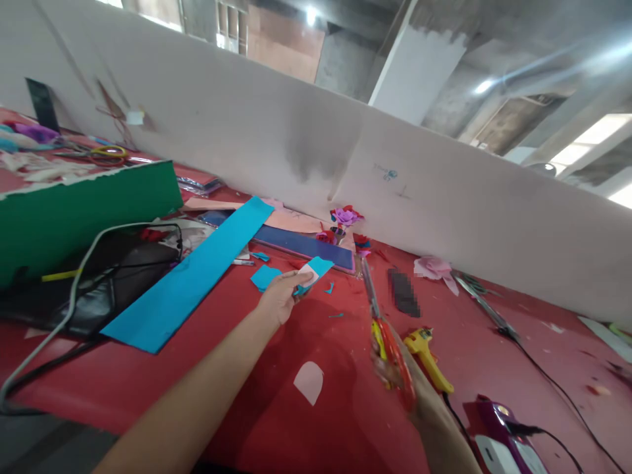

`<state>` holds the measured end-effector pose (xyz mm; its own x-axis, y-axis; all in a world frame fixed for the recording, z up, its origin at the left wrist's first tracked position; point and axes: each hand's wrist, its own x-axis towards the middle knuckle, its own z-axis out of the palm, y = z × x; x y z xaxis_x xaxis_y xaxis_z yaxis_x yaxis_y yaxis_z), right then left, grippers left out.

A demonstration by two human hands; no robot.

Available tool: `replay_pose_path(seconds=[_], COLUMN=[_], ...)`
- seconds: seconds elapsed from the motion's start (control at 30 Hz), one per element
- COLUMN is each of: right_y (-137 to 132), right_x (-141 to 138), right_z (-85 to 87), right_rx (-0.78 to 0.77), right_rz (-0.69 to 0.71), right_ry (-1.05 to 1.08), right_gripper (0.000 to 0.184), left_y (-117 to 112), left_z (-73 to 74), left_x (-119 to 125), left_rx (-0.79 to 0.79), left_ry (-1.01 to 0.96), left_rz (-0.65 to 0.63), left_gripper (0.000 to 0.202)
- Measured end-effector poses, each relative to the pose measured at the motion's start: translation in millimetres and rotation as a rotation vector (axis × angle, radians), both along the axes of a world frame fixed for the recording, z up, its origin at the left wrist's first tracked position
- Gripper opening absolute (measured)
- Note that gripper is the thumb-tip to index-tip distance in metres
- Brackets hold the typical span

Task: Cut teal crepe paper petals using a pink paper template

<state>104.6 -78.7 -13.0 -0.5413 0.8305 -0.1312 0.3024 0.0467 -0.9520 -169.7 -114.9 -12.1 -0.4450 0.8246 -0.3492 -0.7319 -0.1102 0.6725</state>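
My left hand (282,294) pinches a blue paper piece (322,264) together with a pale pink petal-shaped template (307,270). In my right hand (388,362) is a pair of scissors (394,349) with red and yellow handles, its blades pointing away from me and apart from the paper. The blades are blurred. Another blue piece (265,277) lies just left of my left hand, and small blue scraps (330,288) are scattered beside it. Nearer to me on the red table rests a pale pink petal cutout (309,382). A long blue strip (197,276) stretches diagonally at the left.
A yellow glue gun (428,359) with a cable lies right of the scissors, near a purple-and-white power strip (511,434). Paper flowers (346,216) stand by the white partition (316,138). A green sheet (89,217) and a black bag (93,283) occupy the left.
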Motion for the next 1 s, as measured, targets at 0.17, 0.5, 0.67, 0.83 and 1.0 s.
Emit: replay_pose_path(seconds=[0.17,0.5,0.67,0.83,1.0], right_y=[-13.2,-6.6,-10.2,-11.6,-17.1], right_x=[-14.6,-16.6,-20.7,-27.4,-27.7], right_z=[14.7,7.0,13.6,22.6,20.3], right_rx=[-0.099,-0.149,-0.145,-0.158,-0.177], right_rz=[0.201,0.376,0.371,0.386,0.318], right_ry=[-0.012,-0.055,-0.013,0.014,0.016], right_gripper=[0.074,0.085,0.081,0.062,0.056], left_y=[-2.8,-3.5,-3.7,-3.9,-3.9], left_z=[10.3,11.6,12.5,13.8,14.1], left_x=[-3.6,2.3,7.3,17.0,20.6], left_rx=[0.019,-0.007,-0.072,-0.090,-0.114], left_ry=[-0.069,-0.116,-0.086,-0.033,-0.016], left_rz=[0.033,0.101,-0.069,-0.134,-0.138], left_gripper=[0.017,0.018,0.013,0.017,0.013])
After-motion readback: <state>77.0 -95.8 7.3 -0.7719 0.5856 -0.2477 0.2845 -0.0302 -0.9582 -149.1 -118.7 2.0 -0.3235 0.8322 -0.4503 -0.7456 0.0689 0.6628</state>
